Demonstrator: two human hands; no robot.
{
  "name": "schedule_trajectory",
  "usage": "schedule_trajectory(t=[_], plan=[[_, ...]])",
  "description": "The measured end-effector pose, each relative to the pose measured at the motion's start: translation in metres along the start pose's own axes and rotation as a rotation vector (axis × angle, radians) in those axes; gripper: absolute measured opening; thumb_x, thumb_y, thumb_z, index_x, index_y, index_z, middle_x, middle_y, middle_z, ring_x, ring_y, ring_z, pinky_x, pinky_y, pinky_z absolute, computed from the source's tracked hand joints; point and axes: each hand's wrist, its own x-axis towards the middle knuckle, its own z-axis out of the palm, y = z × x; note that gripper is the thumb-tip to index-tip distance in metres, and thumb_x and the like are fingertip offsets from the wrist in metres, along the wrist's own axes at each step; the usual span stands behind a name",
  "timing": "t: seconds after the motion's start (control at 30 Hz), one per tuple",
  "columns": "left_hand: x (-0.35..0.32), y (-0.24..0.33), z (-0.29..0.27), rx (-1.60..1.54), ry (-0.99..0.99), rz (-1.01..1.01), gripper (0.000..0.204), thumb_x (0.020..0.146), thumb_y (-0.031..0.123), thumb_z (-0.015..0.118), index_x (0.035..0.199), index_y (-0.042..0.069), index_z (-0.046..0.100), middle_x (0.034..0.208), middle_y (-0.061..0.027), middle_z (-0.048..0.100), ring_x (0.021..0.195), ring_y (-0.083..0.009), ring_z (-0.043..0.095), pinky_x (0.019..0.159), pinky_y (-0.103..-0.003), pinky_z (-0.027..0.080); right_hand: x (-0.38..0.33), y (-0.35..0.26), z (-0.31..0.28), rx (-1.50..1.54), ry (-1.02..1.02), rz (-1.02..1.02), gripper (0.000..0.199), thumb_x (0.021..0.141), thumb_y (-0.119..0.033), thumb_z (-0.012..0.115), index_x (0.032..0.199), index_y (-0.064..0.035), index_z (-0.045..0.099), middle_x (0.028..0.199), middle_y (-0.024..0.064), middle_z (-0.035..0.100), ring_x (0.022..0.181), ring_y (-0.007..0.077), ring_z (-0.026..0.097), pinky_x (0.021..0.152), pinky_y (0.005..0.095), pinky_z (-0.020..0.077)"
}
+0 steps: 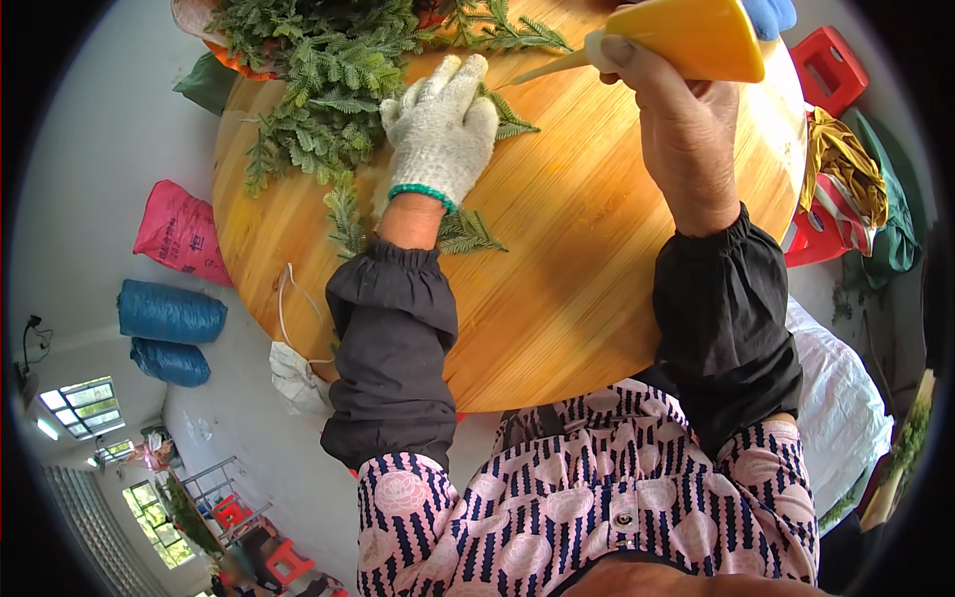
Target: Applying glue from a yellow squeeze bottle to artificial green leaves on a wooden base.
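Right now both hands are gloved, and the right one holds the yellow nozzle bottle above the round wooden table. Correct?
Not quite: the head view shows the right hand bare; only the left hand is gloved. The right does hold the yellow nozzle bottle above the round wooden table.

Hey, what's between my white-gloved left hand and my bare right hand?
The head view shows the pale tapered nozzle of the yellow plastic bottle, a green needled sprig's tip, and pale wooden tabletop.

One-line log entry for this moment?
left hand: gloved, among evergreen sprigs; right hand: bare, grips yellow nozzle bottle; surface: round wooden table
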Motion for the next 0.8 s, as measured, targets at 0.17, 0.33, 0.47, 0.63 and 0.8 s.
schedule_trajectory(t=[0.17,0.33,0.47,0.63,0.8], plan=[[0.002,0.004,0.015,0.129,0.039,-0.051,0.072,0.098,0.054,0.055,0.159,0.018,0.039,0.154,-0.0122,0.052,0.14,-0.037,0.046,0.12,-0.064,0.019,-0.003,0.003,0.007,0.02,0.029,-0.034,0.03,0.083,-0.002,0.076,0.111,-0.0034,0.064,0.099,0.0029,0.065,0.092,0.014,0.063,0.083,0.028,0.0503],[0.002,0.001,0.019,0.202,-0.058,-0.103,0.082,0.097,0.062,0.053,0.16,0.013,0.035,0.155,-0.0121,0.05,0.144,-0.0366,0.042,0.121,-0.063,0.017,0.001,0.029,0.009,0.046,-0.096,-0.049,0.029,0.085,-0.004,0.083,0.109,-0.002,0.067,0.1,0.0029,0.072,0.098,0.0132,0.07,0.087,0.028,0.0564],[0.002,0.003,0.014,0.225,-0.135,-0.137,0.086,0.097,0.066,0.051,0.162,0.013,0.03,0.159,-0.0115,0.044,0.149,-0.0351,0.037,0.123,-0.062,0.014,0.006,0.039,0.015,-0.067,-0.243,0.012,0.026,0.087,-0.002,0.08,0.11,-0.0016,0.068,0.103,0.0039,0.073,0.098,0.0134,0.07,0.089,0.0289,0.0563],[0.003,0.003,0.009,0.188,-0.167,-0.174,0.091,0.095,0.069,0.051,0.163,0.013,0.028,0.162,-0.0113,0.041,0.15,-0.0348,0.034,0.124,-0.061,0.012,0.008,0.059,0.023,-0.053,-0.243,-0.064,0.025,0.085,-0.008,0.083,0.105,-0.0007,0.07,0.094,-0.001,0.071,0.086,0.0062,0.065,0.073,0.0258,0.0534],[0.008,0.007,0.005,0.156,-0.197,-0.218,0.096,0.091,0.072,0.054,0.162,0.012,0.028,0.163,-0.0114,0.04,0.151,-0.0344,0.033,0.125,-0.06,0.01,0.008,0.06,0.025,-0.025,-0.257,0.006,0.024,0.086,-0.006,0.082,0.106,-0.0005,0.069,0.095,-0.0009,0.072,0.084,0.0067,0.066,0.075,0.0259,0.055]])
